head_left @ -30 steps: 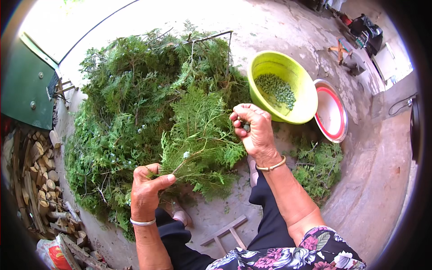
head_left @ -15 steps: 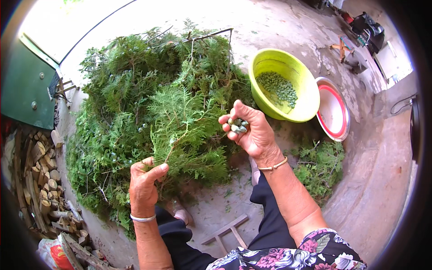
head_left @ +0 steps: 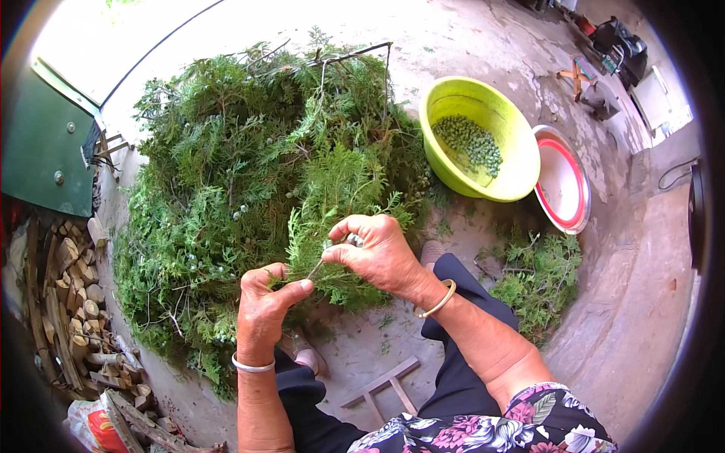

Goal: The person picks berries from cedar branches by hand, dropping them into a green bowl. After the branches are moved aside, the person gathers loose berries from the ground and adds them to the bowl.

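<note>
My left hand is closed on the stem of a leafy green conifer sprig, held in front of a big heap of cut conifer branches. My right hand is curled around several small grey-green cones, partly hidden by its fingers. Its thumb and forefinger meet at the sprig's stem, close to my left thumb. Beyond it on the right stands a yellow-green basin with many small green cones on its bottom.
A pale basin with a red ring sits beside the yellow-green one. Below them lies a smaller bunch of branches. Split firewood is stacked at the left, under a green panel. A wooden frame rests between my feet.
My right hand has moved left and down, from beside the basin to the sprig's stem, with the cones still in it. My left hand has shifted slightly right with the sprig.
</note>
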A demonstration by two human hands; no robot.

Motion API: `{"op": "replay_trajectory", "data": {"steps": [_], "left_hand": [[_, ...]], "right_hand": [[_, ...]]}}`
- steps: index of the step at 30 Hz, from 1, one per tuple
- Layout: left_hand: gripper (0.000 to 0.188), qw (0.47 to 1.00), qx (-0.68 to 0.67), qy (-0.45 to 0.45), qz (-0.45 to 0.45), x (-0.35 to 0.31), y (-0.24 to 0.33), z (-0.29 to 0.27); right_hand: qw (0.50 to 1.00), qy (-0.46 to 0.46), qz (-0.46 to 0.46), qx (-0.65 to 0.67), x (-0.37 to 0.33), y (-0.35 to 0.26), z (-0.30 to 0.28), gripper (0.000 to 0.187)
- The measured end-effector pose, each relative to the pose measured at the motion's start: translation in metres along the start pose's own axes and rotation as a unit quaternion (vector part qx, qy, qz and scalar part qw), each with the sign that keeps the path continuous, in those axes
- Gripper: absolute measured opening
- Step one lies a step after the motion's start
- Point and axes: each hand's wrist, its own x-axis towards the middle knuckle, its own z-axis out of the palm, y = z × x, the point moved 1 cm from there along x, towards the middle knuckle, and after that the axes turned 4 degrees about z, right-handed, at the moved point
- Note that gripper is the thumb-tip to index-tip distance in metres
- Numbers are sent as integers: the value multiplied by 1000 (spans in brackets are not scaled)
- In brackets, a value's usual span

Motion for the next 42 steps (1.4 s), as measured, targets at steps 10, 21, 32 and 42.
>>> {"op": "replay_trajectory", "data": {"steps": [10,21,32,42], "left_hand": [[7,998,62,-11,14,0,-9,-5],[36,977,180,87,74,-12,-21,-11],[33,984,-23,175,34,-6,-13,-25],[11,971,-220,68,59,11,-17,-44]], "right_hand": [[999,-12,-28,-37,-3,-1,1,26],[1000,-25,-16,-9,-5,-7,2,16],[839,-88,189,502,0,-6,-24,11],[783,55,155,600,3,20,-116,9]]}}
